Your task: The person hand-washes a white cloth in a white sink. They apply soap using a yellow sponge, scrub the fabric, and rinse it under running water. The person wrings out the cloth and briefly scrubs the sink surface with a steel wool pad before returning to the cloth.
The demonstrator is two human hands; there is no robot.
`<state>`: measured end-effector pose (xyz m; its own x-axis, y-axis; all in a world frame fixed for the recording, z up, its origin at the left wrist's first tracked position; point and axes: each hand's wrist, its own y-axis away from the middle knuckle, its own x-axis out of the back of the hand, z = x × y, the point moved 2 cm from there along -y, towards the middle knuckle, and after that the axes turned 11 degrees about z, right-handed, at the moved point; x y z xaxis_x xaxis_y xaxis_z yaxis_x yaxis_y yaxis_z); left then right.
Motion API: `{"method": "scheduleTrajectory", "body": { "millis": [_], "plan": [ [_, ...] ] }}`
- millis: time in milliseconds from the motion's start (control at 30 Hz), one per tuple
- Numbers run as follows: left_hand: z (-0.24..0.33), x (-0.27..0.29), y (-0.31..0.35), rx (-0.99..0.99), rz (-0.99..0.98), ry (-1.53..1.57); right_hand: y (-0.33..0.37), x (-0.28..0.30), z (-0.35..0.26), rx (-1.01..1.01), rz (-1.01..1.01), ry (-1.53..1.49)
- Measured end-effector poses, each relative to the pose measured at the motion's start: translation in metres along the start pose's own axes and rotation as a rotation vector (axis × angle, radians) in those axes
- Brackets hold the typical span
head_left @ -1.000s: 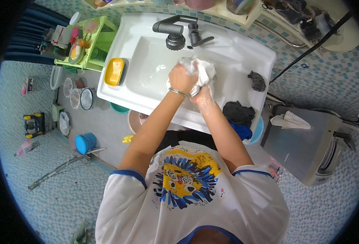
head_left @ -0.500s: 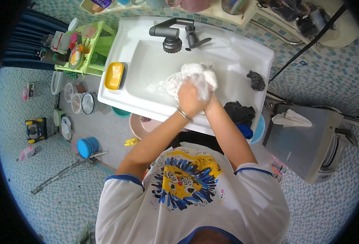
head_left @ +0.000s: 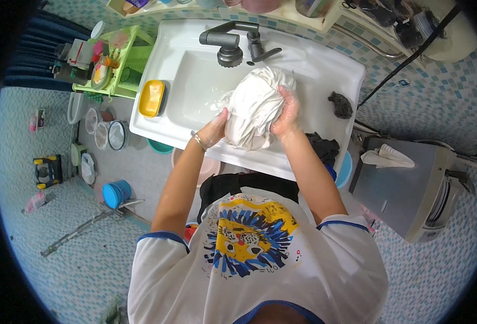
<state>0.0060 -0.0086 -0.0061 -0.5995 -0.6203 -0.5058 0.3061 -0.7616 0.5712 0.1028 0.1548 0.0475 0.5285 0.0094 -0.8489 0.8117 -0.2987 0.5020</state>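
Note:
A bundled wet white cloth (head_left: 257,105), perhaps a garment, is held up over the white sink (head_left: 180,92). My left hand (head_left: 215,128) grips its left side, thumb up and fingers partly hidden beneath. On the right side my right hand (head_left: 287,112) clasps it, with thumb and fingers against the folds. Suds cling to my fingers. Behind the bundle stands the dark grey faucet (head_left: 230,54), its spout head over the basin. Some water and foam show in the basin left of the cloth.
A yellow soap dish (head_left: 152,99) sits on the sink's left rim, a dark scrubber (head_left: 340,105) on its right. Dark cloth (head_left: 322,147) lies at the near right edge. A green shelf rack (head_left: 135,73) stands left; a grey washing machine (head_left: 406,189) is at right.
My hands were together, blurred, over the white cloth low in the basin. Now they are apart on either side, and the cloth is lifted toward me as a larger bundle.

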Motion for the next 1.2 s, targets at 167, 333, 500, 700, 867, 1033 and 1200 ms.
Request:
{"method": "scheduleTrajectory", "body": {
  "millis": [167, 333, 500, 700, 867, 1033, 1200],
  "plan": [
    [0.0, -0.026, -0.002, -0.077, -0.072, 0.028, -0.012, -0.014, 0.022, -0.031, 0.085, 0.208],
    [-0.002, -0.023, 0.021, 0.072, 0.109, 0.035, -0.039, -0.015, 0.029, 0.054, 0.209, 1.507],
    [-0.004, 0.023, 0.049, 0.01, 0.313, 0.313, -0.089, -0.023, 0.066, 0.422, -0.083, 2.401],
    [-0.035, 0.082, 0.068, 0.002, 0.436, 0.476, -0.154, -0.081, 0.197, 0.814, -0.707, 2.299],
    [-0.029, 0.079, 0.077, -0.047, 0.482, 0.553, -0.209, -0.098, 0.273, 0.779, -1.016, 2.458],
    [-0.043, 0.09, 0.073, -0.049, 0.485, 0.573, -0.215, -0.11, 0.288, 0.567, -1.108, 2.663],
    [-0.035, 0.087, 0.078, -0.052, 0.499, 0.552, -0.205, -0.122, 0.276, 0.351, -1.121, 2.644]
  ]
}}
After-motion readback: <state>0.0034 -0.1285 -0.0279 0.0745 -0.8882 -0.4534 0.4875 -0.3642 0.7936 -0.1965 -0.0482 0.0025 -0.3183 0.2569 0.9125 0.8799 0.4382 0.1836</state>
